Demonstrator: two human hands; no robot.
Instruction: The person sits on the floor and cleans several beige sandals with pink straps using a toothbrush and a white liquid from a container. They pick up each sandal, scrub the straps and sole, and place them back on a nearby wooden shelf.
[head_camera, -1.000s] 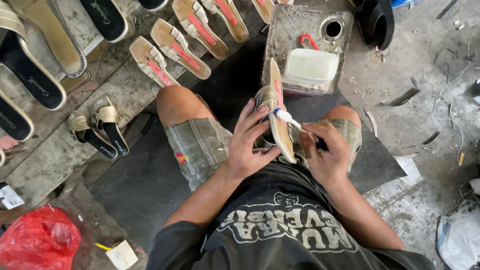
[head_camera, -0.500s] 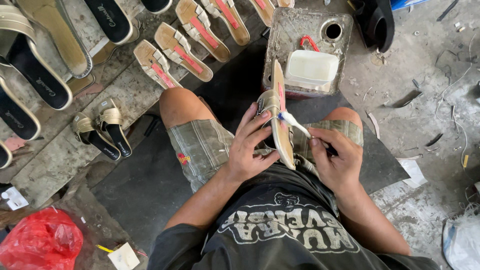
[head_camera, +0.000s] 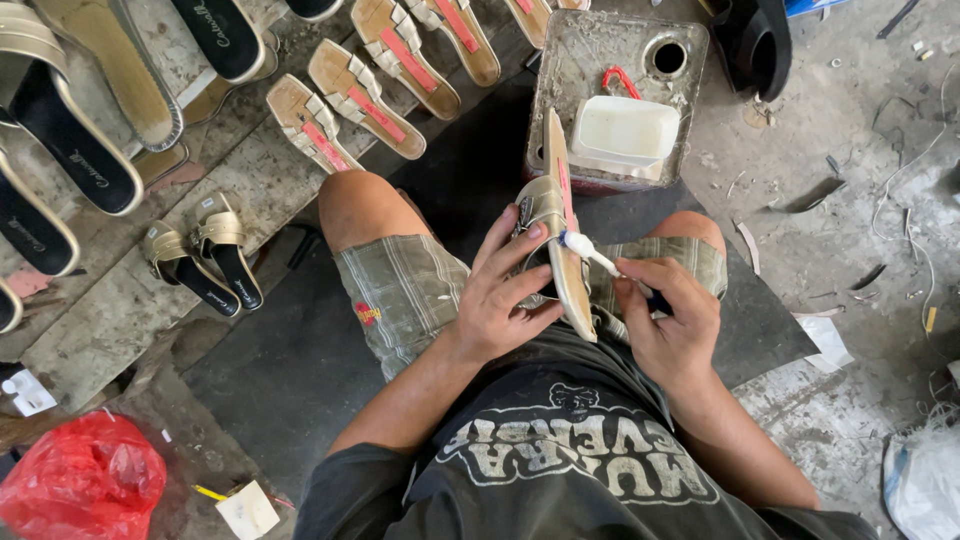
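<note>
Sandal (head_camera: 562, 228) between left fingers (head_camera: 508, 262)

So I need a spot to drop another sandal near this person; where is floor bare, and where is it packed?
Bare: the dark mat between the left thigh and the small black-and-gold pair, and the concrete right of the metal can, though scraps litter it. Crowded: the upper left, with rows of sandals. The left hand and right hand fill the lap.

We sit, knees bent and spread | our left hand (head_camera: 500, 300) palm-down, fingers splayed and curled, thumb tucked under, in a grip | our right hand (head_camera: 670, 320) closed in a pinch, knuckles up | both forearms angled inward over our lap, hands near each other
</note>
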